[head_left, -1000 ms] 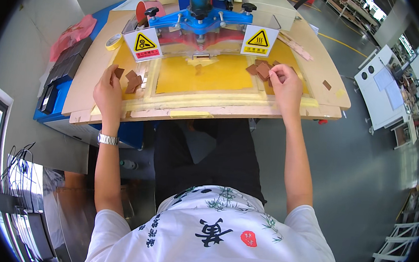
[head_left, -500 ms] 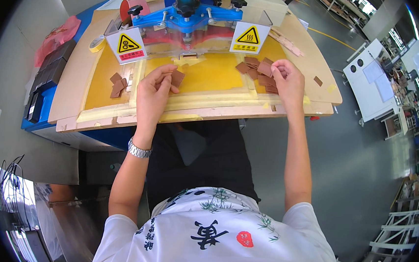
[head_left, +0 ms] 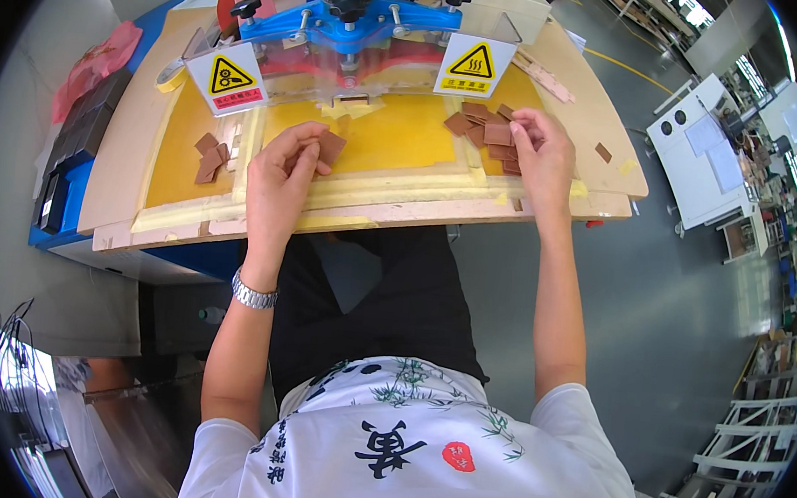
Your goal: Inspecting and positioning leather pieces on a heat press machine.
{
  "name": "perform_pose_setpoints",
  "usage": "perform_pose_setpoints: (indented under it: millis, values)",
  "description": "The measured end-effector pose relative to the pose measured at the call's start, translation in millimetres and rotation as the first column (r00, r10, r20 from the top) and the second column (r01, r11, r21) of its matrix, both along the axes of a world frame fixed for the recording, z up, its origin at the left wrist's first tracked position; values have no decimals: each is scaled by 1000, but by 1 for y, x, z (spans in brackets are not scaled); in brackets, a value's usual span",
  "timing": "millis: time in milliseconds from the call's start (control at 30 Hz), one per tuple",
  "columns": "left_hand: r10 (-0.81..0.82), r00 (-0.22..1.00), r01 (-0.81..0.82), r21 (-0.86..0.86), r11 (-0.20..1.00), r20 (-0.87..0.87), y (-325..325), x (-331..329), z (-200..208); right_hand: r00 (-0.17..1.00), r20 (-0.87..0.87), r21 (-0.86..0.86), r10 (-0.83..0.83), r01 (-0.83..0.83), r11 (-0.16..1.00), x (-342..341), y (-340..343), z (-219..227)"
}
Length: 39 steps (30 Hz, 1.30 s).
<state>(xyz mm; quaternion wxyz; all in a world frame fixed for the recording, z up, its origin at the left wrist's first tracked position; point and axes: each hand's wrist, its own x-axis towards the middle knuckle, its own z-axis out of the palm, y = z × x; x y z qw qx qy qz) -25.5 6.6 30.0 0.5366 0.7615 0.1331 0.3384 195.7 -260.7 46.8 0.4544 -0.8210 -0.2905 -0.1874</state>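
A thin brown square piece (head_left: 331,147), perhaps leather, is pinched between the thumb and fingers of my left hand (head_left: 278,176), over the yellow work surface (head_left: 398,137). At the right, my right hand (head_left: 544,156) has its fingertips closed at the edge of another brown square (head_left: 498,133), on top of a loose pile of similar pieces (head_left: 474,113). A smaller group of brown squares (head_left: 209,159) lies left of my left hand. Beyond my hands stands a blue press head (head_left: 348,28) behind a clear guard.
Two yellow warning signs (head_left: 234,77) hang on the guard's corners. A tape roll (head_left: 171,76) and black trays (head_left: 89,136) are at the left. One brown square (head_left: 603,153) lies apart near the board's right edge. A white cart (head_left: 708,161) stands farther right.
The view has shifted slightly, so the bench sits a little farther left. My left hand still holds its brown square; my right hand stays at the pile, with a square now showing flatter at its fingertips.
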Motion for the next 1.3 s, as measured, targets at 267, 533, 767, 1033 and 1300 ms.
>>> perform_pose_setpoints:
  millis: [267,533,767,1033,1300]
  values:
    - [-23,999,24,-41,999,29,-1,13,2,835,-343,270,430,-351,897,-49,47,1]
    - [-74,997,75,49,996,-23,-28,23,-4,747,-361,268,558,-489,830,-87,94,-24]
    - [-110,994,110,22,994,3,-35,23,6,695,-380,415,611,-462,784,-83,81,-15]
    - [-148,989,148,-29,988,10,-32,26,6,535,-322,632,781,-493,598,-87,83,-12]
    - [-236,971,238,-105,966,29,-27,21,4,648,-356,406,673,-542,736,-85,79,-14]
